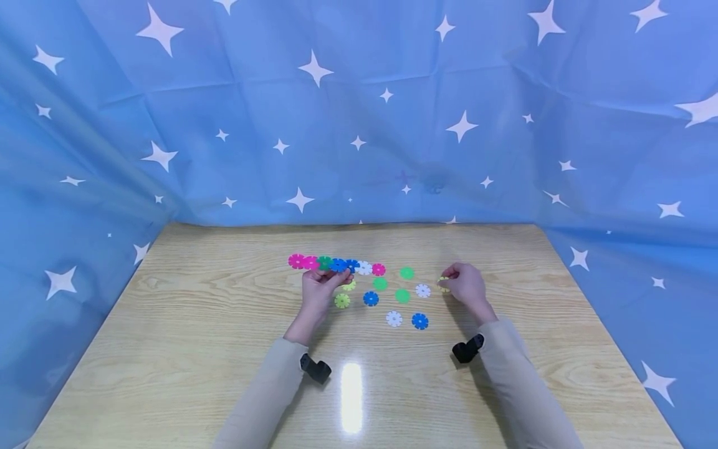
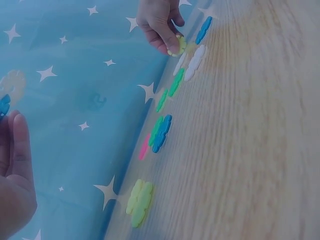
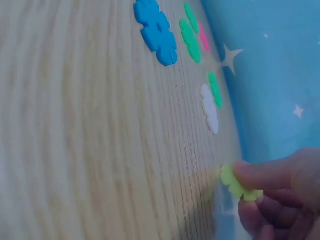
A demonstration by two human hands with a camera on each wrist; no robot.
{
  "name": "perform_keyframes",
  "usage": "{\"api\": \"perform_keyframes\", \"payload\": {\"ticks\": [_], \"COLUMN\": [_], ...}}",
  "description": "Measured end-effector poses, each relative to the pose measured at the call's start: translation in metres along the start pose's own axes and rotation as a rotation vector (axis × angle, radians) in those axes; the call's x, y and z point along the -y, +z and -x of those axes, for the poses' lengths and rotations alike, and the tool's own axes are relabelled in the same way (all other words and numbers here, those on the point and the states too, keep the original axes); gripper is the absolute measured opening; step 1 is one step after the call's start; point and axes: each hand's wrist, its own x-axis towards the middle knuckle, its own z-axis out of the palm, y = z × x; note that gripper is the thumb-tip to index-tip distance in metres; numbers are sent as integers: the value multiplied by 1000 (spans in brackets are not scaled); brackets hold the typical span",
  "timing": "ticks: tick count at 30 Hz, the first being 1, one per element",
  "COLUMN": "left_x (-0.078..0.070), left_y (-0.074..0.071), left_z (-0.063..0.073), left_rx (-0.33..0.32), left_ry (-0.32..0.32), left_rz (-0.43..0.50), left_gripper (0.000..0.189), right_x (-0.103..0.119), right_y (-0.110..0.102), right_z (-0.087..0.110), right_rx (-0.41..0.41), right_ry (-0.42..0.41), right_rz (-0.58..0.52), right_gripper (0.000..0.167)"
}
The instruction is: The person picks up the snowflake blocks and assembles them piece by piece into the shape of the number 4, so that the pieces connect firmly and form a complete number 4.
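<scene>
My left hand (image 1: 317,293) grips a row of joined notched plastic discs, flower-like in outline. Pink discs (image 1: 297,261) form its left end, followed by a dark green disc (image 1: 324,262), blue discs (image 1: 338,265) and a white disc (image 1: 364,267) at the right end. Over the right part of the table, my right hand (image 1: 468,288) pinches a yellow disc (image 3: 235,184) between thumb and fingers. In the left wrist view only part of the left hand (image 2: 17,175) and the end of the row show.
Loose discs lie on the wooden table (image 1: 224,374) between the hands: yellow (image 1: 342,301), blue (image 1: 371,299), bright green (image 1: 402,295), white (image 1: 394,318) and pink (image 1: 378,269) ones. A blue star-patterned curtain (image 1: 359,112) hangs behind the table.
</scene>
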Motion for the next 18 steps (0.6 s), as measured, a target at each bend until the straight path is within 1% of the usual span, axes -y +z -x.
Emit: {"api": "perform_keyframes", "payload": {"ticks": [5,9,15,18], "left_x": [0,0,0,0], "left_y": [0,0,0,0], "left_z": [0,0,1,1], "left_rx": [-5,-3,4,2], "left_ry": [0,1,-1,-1], "left_rz": [3,-6,-24,-24], "left_gripper": [32,32,31,31], "right_x": [0,3,14,22], "right_y": [-2,-4,-6,-7], "right_z": [8,13,24,30], "right_rx": [-31,-61,-103,-100], "right_ry": [-8,2,8,5], "right_rz": [-71,-135,-210,-244], "right_gripper": [14,13,13,14]}}
